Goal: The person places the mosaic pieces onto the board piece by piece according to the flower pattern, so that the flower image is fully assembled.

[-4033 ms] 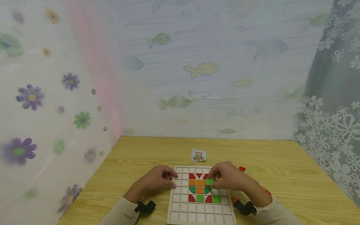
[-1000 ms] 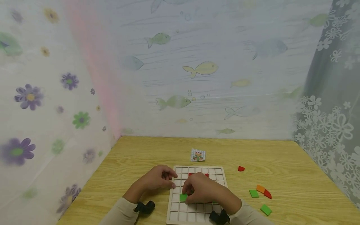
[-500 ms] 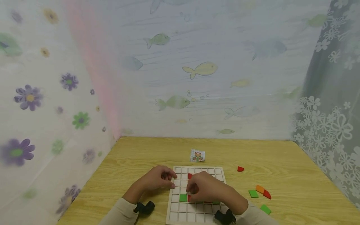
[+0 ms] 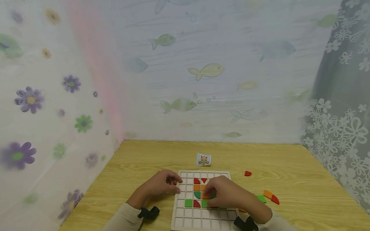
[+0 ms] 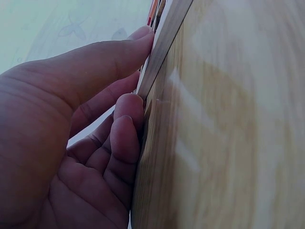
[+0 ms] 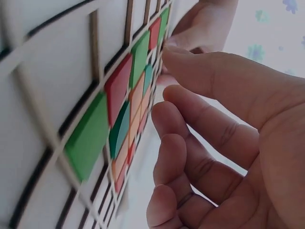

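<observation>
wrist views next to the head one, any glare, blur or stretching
Left wrist: pale glare streaks on the tabletop, the backdrop washed out; right wrist: the board steeply foreshortened, its nearest grid bars blurred at the left edge; head: soft, dim light, the pattern card too small to read finely.

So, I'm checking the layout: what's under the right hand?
The grid board, with an orange square and dark green piece partly visible; the right hand hides other cells from the head camera.

Grid board (image 4: 188, 222), lower centre: partly hidden behind right hand (image 4: 224, 192). Card (image 4: 203, 159), above: detail too small to read. Left sleeve (image 4: 123, 218), right sleeve (image 4: 276, 222): cut off, bottom edge.
</observation>
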Tool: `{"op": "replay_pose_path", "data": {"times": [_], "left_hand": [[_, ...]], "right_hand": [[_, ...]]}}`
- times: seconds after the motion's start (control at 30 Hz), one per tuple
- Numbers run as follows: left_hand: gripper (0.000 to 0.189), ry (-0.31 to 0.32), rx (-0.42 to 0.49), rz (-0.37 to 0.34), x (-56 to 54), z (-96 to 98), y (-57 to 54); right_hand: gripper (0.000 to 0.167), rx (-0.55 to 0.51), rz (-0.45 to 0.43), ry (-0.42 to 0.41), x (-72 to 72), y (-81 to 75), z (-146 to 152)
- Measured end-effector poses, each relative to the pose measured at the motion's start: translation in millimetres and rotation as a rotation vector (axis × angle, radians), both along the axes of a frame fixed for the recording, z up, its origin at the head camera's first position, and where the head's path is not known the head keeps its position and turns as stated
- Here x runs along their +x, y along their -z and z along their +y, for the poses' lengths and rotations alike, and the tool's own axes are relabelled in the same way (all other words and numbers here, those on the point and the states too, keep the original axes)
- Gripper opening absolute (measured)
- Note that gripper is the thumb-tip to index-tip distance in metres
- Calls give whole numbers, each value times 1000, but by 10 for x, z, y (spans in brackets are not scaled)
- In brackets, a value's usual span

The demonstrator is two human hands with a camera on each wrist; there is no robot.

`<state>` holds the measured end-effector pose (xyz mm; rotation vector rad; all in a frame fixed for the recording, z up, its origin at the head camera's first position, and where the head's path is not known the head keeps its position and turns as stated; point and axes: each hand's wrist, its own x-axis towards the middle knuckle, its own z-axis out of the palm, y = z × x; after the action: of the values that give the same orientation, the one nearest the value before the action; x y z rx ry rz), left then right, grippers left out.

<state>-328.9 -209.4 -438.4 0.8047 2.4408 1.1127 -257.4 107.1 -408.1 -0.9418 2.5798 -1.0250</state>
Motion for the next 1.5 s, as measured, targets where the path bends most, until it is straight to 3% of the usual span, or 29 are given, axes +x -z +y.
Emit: {"op": "replay_pose_path", "data": {"times": [0.3, 0.63, 0.83, 0.97, 1.2, 1.37, 1.5], "left_hand": [[31, -8, 7, -15, 11, -1, -9], [30, -11, 12, -19, 4, 12, -3], [29, -8, 17, -27, 10, 6, -3], [30, -5, 21, -26, 14, 7, -9], [30, 3, 26, -33, 15, 3, -12], [30, 4, 29, -29, 0, -9, 12], [30, 7, 32, -27, 3, -3, 9]], "right_hand": [[14, -18, 8, 27, 39, -22, 310], [17, 26, 5, 151, 96, -56, 721], [22, 18, 23, 185, 70, -48, 1079], [25, 1, 21, 268, 16, -48, 1285], [35, 39, -78, 541, -81, 36, 1460], [45, 63, -100, 563, -144, 107, 1482], [44, 61, -135, 543, -170, 128, 1461]]}}
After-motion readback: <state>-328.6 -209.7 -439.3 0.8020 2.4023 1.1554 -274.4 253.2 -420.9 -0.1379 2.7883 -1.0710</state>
